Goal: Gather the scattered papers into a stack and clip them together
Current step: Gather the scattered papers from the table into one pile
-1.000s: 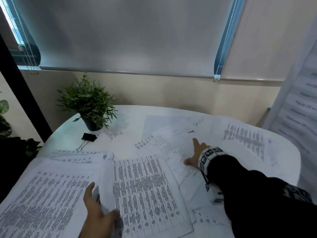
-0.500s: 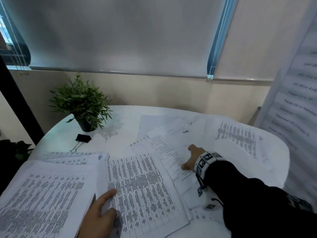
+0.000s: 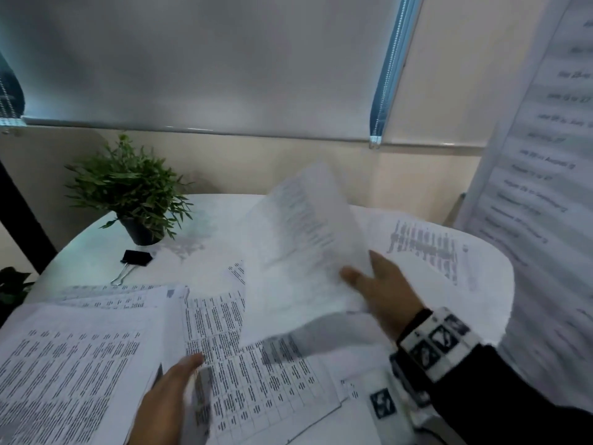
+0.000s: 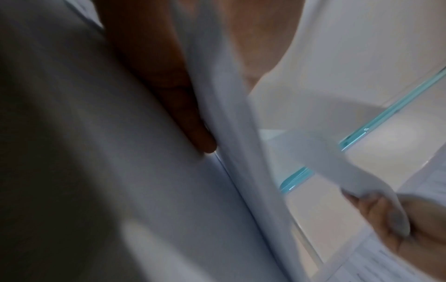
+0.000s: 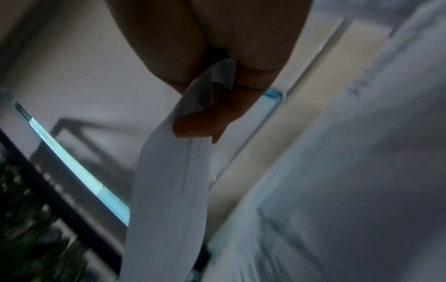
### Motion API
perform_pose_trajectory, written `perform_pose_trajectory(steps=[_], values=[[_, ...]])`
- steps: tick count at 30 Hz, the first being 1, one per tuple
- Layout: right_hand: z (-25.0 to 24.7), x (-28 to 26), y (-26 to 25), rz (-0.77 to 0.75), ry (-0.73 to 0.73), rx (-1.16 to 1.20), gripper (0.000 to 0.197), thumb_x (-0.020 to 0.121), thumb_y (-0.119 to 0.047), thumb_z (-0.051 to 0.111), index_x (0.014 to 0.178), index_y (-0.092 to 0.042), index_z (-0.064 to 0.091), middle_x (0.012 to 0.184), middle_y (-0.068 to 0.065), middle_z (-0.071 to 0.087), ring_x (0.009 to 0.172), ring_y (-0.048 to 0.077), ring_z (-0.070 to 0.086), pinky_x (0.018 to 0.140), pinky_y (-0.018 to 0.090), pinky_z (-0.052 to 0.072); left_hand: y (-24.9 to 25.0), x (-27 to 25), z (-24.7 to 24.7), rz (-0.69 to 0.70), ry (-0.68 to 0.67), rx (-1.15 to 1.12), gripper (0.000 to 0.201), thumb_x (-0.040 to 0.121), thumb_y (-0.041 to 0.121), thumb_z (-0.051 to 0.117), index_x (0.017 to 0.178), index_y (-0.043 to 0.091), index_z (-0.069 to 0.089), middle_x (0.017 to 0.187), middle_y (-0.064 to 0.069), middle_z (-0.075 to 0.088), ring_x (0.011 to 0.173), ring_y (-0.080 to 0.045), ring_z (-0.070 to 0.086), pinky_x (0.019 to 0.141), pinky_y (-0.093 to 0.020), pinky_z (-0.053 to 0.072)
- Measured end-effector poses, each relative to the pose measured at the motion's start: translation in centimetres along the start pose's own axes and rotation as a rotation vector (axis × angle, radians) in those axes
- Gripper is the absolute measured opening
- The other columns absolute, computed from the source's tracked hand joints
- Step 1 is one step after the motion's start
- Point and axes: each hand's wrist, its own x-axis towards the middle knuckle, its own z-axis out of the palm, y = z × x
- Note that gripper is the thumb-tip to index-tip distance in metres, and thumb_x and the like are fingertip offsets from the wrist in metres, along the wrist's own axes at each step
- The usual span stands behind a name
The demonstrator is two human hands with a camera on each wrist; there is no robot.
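Printed papers lie scattered over a round white table (image 3: 93, 252). My right hand (image 3: 359, 268) pinches a few white sheets (image 3: 305, 232) by their near corner and holds them raised and tilted above the table's middle; the right wrist view shows those sheets (image 5: 169, 190) between thumb and fingers (image 5: 200, 129). At the front, my left hand (image 3: 183, 377) grips the left edge of a printed table sheet (image 3: 256, 380), thumb on top. In the left wrist view that sheet (image 4: 217, 95) runs past a finger (image 4: 183, 114). A black binder clip (image 3: 136, 256) lies at the back left, untouched.
A small potted plant (image 3: 134, 194) stands behind the clip. A pile of printed pages (image 3: 64, 364) covers the front left. One more printed sheet (image 3: 423, 245) lies at the far right. A tall printed banner (image 3: 545, 187) stands right of the table.
My right hand, earlier flat on the middle sheets, has taken hold of them and lifted them off the table. My left hand has shifted right onto the printed sheet's edge.
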Motion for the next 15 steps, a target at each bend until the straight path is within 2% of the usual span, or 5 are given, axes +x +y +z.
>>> perform_pose_trajectory(steps=[4, 7, 9, 11, 15], values=[[2.7, -4.4, 4.9, 0.244, -0.268, -0.202, 0.041, 0.089, -0.029, 0.063, 0.127, -0.017, 0.052, 0.123, -0.003, 0.061, 0.111, 0.018, 0.06, 0.098, 0.038, 0.048, -0.8, 1.8, -0.4, -0.037, 0.016, -0.203, 0.05, 0.084, 0.054, 0.055, 0.105, 0.011, 0.068, 0.142, -0.001, 0.044, 0.134, -0.013, 0.034, 0.112, -0.027, 0.018], [2.9, -5.3, 5.0, 0.36, -0.533, -0.428, 0.048, 0.088, -0.046, 0.058, 0.126, -0.021, 0.045, 0.12, 0.0, 0.06, 0.089, 0.016, 0.063, 0.071, 0.033, 0.057, -2.2, 1.6, 0.0, 0.201, 0.04, 0.033, 0.072, 0.041, 0.048, 0.072, 0.104, 0.014, 0.064, 0.116, 0.017, 0.066, 0.119, 0.004, 0.05, 0.107, -0.014, 0.031], [2.0, -4.8, 3.8, 0.325, -0.619, -0.667, 0.053, 0.089, -0.054, 0.053, 0.13, -0.022, 0.042, 0.123, 0.002, 0.057, 0.092, 0.014, 0.057, 0.076, 0.027, 0.05, -3.2, 1.5, -0.2, 0.35, 0.002, 0.089, 0.075, 0.031, 0.043, 0.069, 0.103, 0.024, 0.063, 0.105, 0.025, 0.067, 0.109, 0.012, 0.053, 0.092, 0.001, 0.035], [0.1, -3.2, 3.3, 0.262, -0.487, -0.887, 0.061, 0.089, -0.055, 0.05, 0.138, -0.021, 0.036, 0.131, 0.005, 0.053, 0.112, 0.019, 0.051, 0.094, 0.03, 0.042, -3.5, 1.5, -0.7, 0.405, -0.045, 0.154, 0.062, 0.036, 0.041, 0.067, 0.098, 0.042, 0.066, 0.121, 0.003, 0.06, 0.118, -0.004, 0.053, 0.095, -0.004, 0.037], [-4.8, 0.1, 4.6, 0.389, -0.173, -1.38, 0.078, 0.082, -0.055, 0.054, 0.142, -0.015, 0.024, 0.138, 0.014, 0.039, 0.126, 0.034, 0.039, 0.1, 0.042, 0.038, -2.9, 1.4, -1.4, 0.323, -0.112, 0.173, 0.049, 0.042, 0.027, 0.065, 0.09, 0.038, 0.069, 0.118, -0.001, 0.058, 0.099, 0.01, 0.055, 0.081, 0.002, 0.038]])
